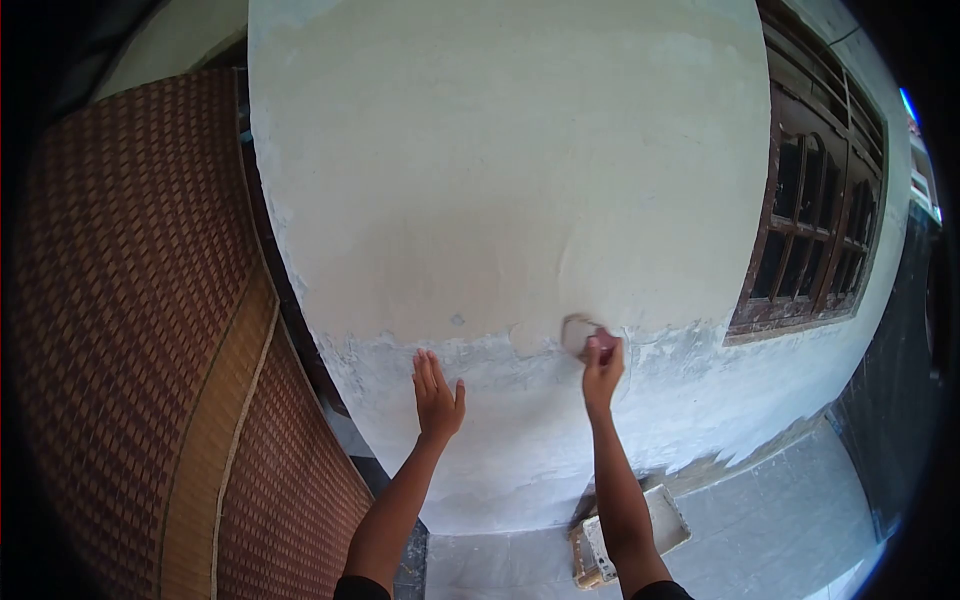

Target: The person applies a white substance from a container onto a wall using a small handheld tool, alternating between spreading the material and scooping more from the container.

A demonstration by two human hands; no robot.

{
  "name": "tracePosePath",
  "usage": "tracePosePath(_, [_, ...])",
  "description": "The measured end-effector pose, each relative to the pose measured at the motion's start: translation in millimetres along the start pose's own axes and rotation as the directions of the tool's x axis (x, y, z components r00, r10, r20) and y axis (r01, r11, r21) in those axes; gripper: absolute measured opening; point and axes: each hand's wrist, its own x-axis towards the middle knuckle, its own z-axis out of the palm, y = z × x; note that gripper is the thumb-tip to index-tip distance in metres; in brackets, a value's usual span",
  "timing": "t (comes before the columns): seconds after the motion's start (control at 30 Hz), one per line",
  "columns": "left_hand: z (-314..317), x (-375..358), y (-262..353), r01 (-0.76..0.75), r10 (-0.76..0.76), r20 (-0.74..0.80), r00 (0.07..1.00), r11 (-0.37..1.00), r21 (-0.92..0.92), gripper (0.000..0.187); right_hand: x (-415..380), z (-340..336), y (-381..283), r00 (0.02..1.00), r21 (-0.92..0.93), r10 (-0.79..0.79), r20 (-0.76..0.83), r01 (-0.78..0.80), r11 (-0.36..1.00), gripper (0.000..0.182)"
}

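Note:
In front of me is a plastered wall point(500, 190), cream above and patchy white-grey below a rough, ragged border. My left hand point(437, 400) is at the wall just under that border, fingers stretched out and holding nothing. Closed around the dark-red grip of a putty scraper point(583, 334), my right hand point(603, 375) is up at the same border, farther right. The scraper's flat blade is blurred and points up and left, over the wall surface.
A white tray point(676, 513) sits on the grey floor point(770, 520), partly behind my right forearm. A woven brown panel point(150, 250) stands along the left. At the right, a dark wooden window point(805, 210) is set in the wall, with a dark sheet point(895, 390) below.

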Motion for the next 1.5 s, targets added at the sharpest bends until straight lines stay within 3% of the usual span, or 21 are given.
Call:
tracePosePath(0.1, [7.2, -0.2, 3.9, 0.023, -0.022, -0.018, 1.0, 0.999, 0.025, 0.075, -13.7, 21.5, -2.1, 0.943, -0.025, -0.215, 0.254, 0.228, 0.973, 0.017])
tracePosePath(0.17, [8.4, -0.1, 4.7, 0.037, -0.035, -0.044, 0.998, 0.998, 0.044, 0.075, -10.5, 26.5, 0.6, 0.828, -0.31, -0.46, 0.32, 0.55, 0.776, 0.017])
tracePosePath(0.23, [5.8, -1.2, 3.6, 0.025, -0.024, -0.03, 0.999, 0.999, 0.034, 0.075, -5.5, 20.8, 20.7, 0.914, -0.333, -0.381, 0.142, 0.406, 0.851, 0.018])
tracePosePath(0.3, [1.1, -1.1, 0.2, 0.023, -0.023, -0.026, 0.999, 0.999, 0.028, 0.075, -1.6, 1.3, 35.2, 0.998, -0.115, -0.053, 0.03, 0.056, 0.992, 0.018])
tracePosePath(0.37, [-1.4, -2.1, -2.1, -0.006, 0.006, 0.001, 1.0, 1.0, 0.004, 0.075, -2.6, -2.5, 1.2, 0.99, 0.08, 0.041, -0.135, -0.03, 0.996, 0.016])
tracePosePath(0.47, [1.0, -2.4, -1.3, -0.009, 0.009, -0.017, 1.0, 1.0, 0.025, 0.074, -18.3, 14.4, 3.1, 0.982, 0.054, -0.047, 0.183, 0.037, 0.998, 0.017])
tracePosePath(0.57, [3.3, -2.4, -1.0, -0.002, 0.004, -0.033, 0.999, 0.999, 0.04, 0.074, -16.1, 28.1, -0.8, 0.828, -0.412, -0.462, 0.318, 0.559, 0.719, 0.019])
tracePosePath(0.63, [0.0, -3.2, -2.4, -0.015, 0.016, -0.018, 1.0, 0.999, 0.029, 0.074, -5.5, 15.5, 8.0, 0.931, -0.362, -0.33, 0.154, 0.364, 0.858, 0.019])
tracePosePath(0.67, [-1.9, -2.3, -3.4, -0.022, 0.023, -0.01, 1.0, 1.0, 0.019, 0.075, -3.1, 7.1, 21.0, 0.998, -0.096, -0.024, 0.052, 0.028, 0.995, 0.017])
tracePosePath(0.7, [-2.3, -2.3, -4.7, -0.017, 0.017, -0.014, 1.0, 1.0, 0.02, 0.075, -0.4, -0.8, 13.7, 0.995, 0.023, 0.066, -0.074, -0.065, 0.998, 0.017])
tracePosePath(0.77, [-1.5, -2.3, -4.9, -0.028, 0.028, -0.009, 1.0, 0.999, -0.019, 0.074, -2.1, -3.8, 0.7, 0.983, 0.151, 0.103, -0.153, -0.08, 0.985, 0.019])
tracePosePath(0.87, [2.3, -1.9, 1.1, 0.008, -0.008, -0.017, 1.0, 1.0, 0.016, 0.074, -14.3, 15.5, -16.1, 0.981, 0.034, -0.043, 0.191, 0.037, 0.999, 0.017])
tracePosePath(0.97, [8.5, -0.9, 3.9, 0.024, -0.022, -0.059, 0.998, 0.999, 0.031, 0.073, -10.6, 43.1, -24.5, 0.797, -0.187, -0.524, 0.3, 0.588, 0.787, 0.016])
tracePosePath(1.0, [9.4, -0.8, 4.1, 0.019, -0.017, -0.056, 0.998, 0.999, 0.029, 0.073, -7.1, 40.5, -20.7, 0.799, -0.192, -0.523, 0.297, 0.587, 0.787, 0.016])
tracePosePath(1.07, [9.5, -1.3, 2.0, 0.011, -0.009, -0.076, 0.997, 1.0, 0.023, 0.073, 3.5, 28.6, -8.4, 0.955, -0.111, -0.221, 0.196, 0.246, 0.963, 0.016])
tracePosePath(1.17, [4.2, -1.9, 0.3, 0.004, -0.004, -0.047, 0.999, 1.0, 0.009, 0.073, 14.0, 4.9, -5.1, 0.967, 0.14, 0.146, -0.211, -0.118, 0.983, 0.019])
tracePosePath(1.3, [7.8, -2.8, 0.2, -0.014, 0.015, -0.064, 0.998, 1.0, 0.013, 0.073, -10.4, 30.6, -24.8, 0.986, 0.062, -0.009, 0.168, -0.001, 0.998, 0.02])
tracePosePath(1.33, [11.5, -3.5, 2.6, -0.016, 0.018, -0.088, 0.996, 1.0, 0.022, 0.073, -19.2, 51.2, -31.1, 0.891, -0.129, -0.296, 0.343, 0.357, 0.925, 0.016])
tracePosePath(1.37, [12.3, -2.3, 2.1, -0.012, 0.016, -0.121, 0.993, 0.999, 0.035, 0.073, -14.5, 54.2, -51.8, 0.885, -0.109, -0.281, 0.37, 0.342, 0.934, 0.014])
tracePosePath(1.43, [8.6, -2.3, 0.9, -0.014, 0.018, -0.097, 0.995, 0.999, 0.035, 0.073, 4.9, 51.0, -20.5, 0.949, -0.215, -0.245, 0.198, 0.286, 0.934, 0.014])
tracePosePath(1.5, [3.3, -2.0, -0.4, -0.006, 0.009, -0.077, 0.997, 0.999, 0.037, 0.073, 27.7, 24.9, -7.4, 0.997, -0.038, -0.073, 0.0, 0.073, 0.997, 0.017])
